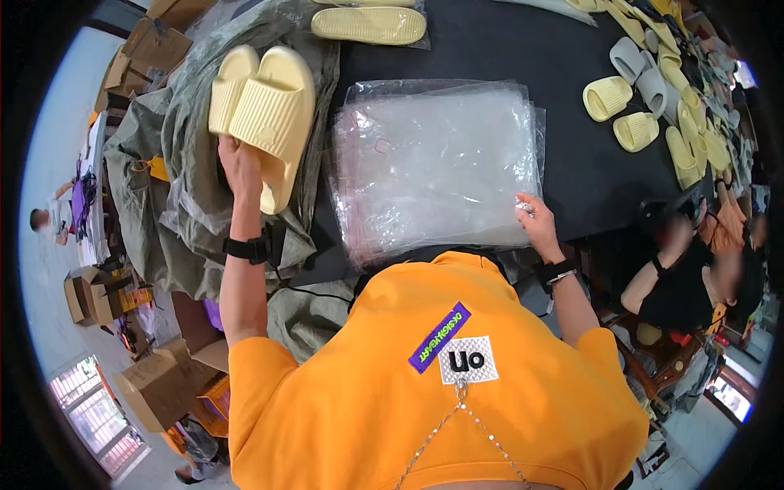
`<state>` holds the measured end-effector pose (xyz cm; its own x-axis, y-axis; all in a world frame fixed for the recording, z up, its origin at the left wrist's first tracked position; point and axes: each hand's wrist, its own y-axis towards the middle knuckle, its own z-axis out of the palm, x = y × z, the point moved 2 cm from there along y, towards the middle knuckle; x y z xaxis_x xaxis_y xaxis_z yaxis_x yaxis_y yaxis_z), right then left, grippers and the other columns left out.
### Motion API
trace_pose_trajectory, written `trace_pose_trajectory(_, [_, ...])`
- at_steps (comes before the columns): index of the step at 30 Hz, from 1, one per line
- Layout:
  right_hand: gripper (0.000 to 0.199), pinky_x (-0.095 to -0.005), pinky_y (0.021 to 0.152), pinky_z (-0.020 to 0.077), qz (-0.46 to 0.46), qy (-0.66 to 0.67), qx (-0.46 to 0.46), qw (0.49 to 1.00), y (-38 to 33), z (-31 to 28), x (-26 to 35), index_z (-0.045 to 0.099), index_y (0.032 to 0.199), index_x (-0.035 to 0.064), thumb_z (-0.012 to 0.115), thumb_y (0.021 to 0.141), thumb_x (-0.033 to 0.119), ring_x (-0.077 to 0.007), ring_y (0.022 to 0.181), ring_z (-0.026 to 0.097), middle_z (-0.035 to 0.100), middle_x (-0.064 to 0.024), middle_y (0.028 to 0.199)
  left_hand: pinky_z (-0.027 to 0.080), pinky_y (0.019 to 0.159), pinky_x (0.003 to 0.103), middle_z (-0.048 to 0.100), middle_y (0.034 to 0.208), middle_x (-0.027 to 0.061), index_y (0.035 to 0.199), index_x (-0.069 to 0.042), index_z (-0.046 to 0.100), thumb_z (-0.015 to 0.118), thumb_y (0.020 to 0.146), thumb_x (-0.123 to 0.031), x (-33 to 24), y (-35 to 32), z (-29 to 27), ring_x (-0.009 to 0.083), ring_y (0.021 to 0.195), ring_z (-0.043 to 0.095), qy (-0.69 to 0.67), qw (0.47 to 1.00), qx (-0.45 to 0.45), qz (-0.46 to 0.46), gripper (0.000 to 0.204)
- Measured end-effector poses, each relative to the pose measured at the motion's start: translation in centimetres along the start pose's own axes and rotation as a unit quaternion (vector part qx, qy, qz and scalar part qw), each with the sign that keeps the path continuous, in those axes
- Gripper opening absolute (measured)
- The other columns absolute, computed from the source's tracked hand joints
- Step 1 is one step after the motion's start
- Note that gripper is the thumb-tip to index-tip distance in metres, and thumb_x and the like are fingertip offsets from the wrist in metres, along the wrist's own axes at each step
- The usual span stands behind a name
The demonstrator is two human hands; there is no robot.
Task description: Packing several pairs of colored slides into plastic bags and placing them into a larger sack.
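My left hand (pixel 239 169) is closed around a pair of pale yellow slide slippers (pixel 271 114), held up together over the grey-green woven sheet at the table's left. The slippers have ribbed straps, and my fingers are partly hidden behind them. In front of me lies a stack of clear plastic bags (pixel 441 163), its edges slightly uneven. At the stack's near right corner, my right hand (pixel 536 224) has its fingers pinched on a crumpled bit of plastic bag.
Many loose yellow and grey slippers (pixel 608 99) spread over the right of the black table (pixel 576 184). A bagged yellow slipper (pixel 369 26) lies at the far edge. The woven sheet (pixel 155 212) drapes at left, near cardboard boxes (pixel 159 388). A co-worker (pixel 686 282) sits at right.
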<state>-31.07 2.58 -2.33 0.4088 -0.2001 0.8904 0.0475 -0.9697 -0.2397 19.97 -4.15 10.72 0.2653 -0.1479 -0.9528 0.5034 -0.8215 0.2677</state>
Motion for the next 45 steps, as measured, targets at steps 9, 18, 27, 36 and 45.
trace_pose_trajectory(9, [0.029,-0.0282,0.075,0.0446,-0.194,0.039,-0.022,0.98,0.1,2.0,-1.2,0.059,0.106,0.0024,0.058,0.079,0.01,-0.0196,0.081,0.057,0.06,-0.0099,0.1,0.032,0.086,0.046,0.051,0.103,0.0162,0.099,0.0,0.051,0.056,0.065,-0.007,-7.7,-14.3,21.2,0.0334,0.106,0.043,0.283,0.9,0.287,0.165,0.035])
trace_pose_trajectory(18, [0.037,-0.0262,0.068,0.0428,-0.023,-0.039,-0.023,0.999,-1.0,1.8,-0.5,0.056,0.112,0.0011,0.056,0.076,0.006,-0.0158,0.074,0.054,0.056,-0.0093,0.095,0.033,0.075,0.047,0.051,0.088,0.0119,0.088,-0.001,0.054,0.056,0.064,-0.012,10.5,-12.8,13.9,0.0292,0.087,0.05,0.536,0.818,0.185,0.091,0.026])
trace_pose_trajectory(27, [0.036,-0.0268,0.067,0.044,-0.07,-0.022,0.004,0.997,-0.3,1.8,-0.9,0.057,0.111,0.0017,0.058,0.076,0.007,-0.0146,0.073,0.054,0.058,-0.0074,0.096,0.036,0.086,0.045,0.058,0.104,0.0174,0.106,-0.004,0.054,0.046,0.075,-0.006,-2.2,-2.4,5.8,0.0376,0.101,0.05,0.332,0.943,0.013,0.031,0.032])
trace_pose_trajectory(36, [0.022,-0.0322,0.067,0.0479,-0.082,-0.068,0.017,0.994,-1.2,1.8,-1.4,0.063,0.098,0.0035,0.056,0.078,0.01,-0.0238,0.073,0.062,0.064,-0.0137,0.082,0.033,0.079,0.049,0.052,0.097,0.0157,0.089,-0.002,0.053,0.057,0.068,-0.012,-3.8,-11.4,27.5,0.0341,0.094,0.049,0.344,0.88,0.282,0.164,0.024])
trace_pose_trajectory(45, [0.02,-0.0381,0.07,0.0473,-0.023,-0.162,0.005,0.986,-2.0,2.7,-2.1,0.065,0.093,0.0092,0.052,0.079,0.015,-0.0298,0.08,0.06,0.063,-0.0113,0.087,0.034,0.091,0.047,0.052,0.115,0.0101,0.102,-0.005,0.056,0.055,0.074,-0.015,6.9,-12.6,31.6,0.0257,0.116,0.043,0.432,0.792,0.355,0.244,0.029])
